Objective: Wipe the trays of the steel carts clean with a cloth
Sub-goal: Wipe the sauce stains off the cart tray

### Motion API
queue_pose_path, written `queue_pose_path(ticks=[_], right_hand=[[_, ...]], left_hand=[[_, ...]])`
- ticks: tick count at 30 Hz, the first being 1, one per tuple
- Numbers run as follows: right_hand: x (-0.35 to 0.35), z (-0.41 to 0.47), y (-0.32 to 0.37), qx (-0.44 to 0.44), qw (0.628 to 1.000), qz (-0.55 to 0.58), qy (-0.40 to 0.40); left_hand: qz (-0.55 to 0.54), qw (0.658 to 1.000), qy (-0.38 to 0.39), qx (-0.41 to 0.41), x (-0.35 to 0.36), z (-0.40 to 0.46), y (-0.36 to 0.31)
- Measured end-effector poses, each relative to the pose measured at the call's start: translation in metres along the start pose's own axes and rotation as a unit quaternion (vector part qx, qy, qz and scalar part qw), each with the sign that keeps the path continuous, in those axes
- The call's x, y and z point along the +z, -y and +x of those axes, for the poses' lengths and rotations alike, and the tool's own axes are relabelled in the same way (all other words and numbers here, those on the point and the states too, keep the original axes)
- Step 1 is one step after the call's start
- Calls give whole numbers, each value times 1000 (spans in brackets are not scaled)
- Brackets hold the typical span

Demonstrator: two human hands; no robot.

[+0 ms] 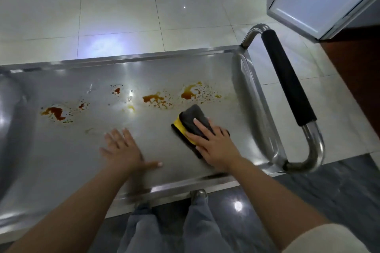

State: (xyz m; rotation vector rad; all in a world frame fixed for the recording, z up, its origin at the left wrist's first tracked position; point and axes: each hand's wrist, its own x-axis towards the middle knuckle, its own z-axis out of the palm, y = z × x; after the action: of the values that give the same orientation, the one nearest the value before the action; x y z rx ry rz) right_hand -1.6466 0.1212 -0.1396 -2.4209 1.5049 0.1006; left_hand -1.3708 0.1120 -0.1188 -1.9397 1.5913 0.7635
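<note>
The right hand is pressing the cloth flat-fingered on the tray, the nearest stains lying just beyond it, while the open left hand is bracing.

Grey-and-yellow cloth on silver steel tray; brown-orange stains; black handle grip; pale tiled floor.

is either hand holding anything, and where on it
The right hand presses flat on the near end of the cloth; the left hand holds nothing.
</note>
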Motion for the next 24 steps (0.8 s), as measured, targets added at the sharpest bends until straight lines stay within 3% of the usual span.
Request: queue_pose_path(ticks=[2,7,12,14,16,21,24], right_hand=[[-8,-7,-48,-18,1000,-19,8],[-18,-15,-124,165,986,34,-15],[-9,15,-82,394,912,81,-77],[-7,37,-51,434,891,112,-72],[-2,51,-22,391,913,95,-65],[13,59,51,178,981,43,-65],[7,57,44,52,997,17,-56]], left_hand=[[-7,1000,9,-6,-3,-3,-4],[-12,1000,17,-14,-5,4,-12],[-6,999,29,-22,-3,12,-13],[-8,999,34,-25,-2,13,-12],[-15,999,40,-26,-2,14,-11],[-37,999,13,-14,2,12,-12],[-51,998,-36,16,8,5,-9]])
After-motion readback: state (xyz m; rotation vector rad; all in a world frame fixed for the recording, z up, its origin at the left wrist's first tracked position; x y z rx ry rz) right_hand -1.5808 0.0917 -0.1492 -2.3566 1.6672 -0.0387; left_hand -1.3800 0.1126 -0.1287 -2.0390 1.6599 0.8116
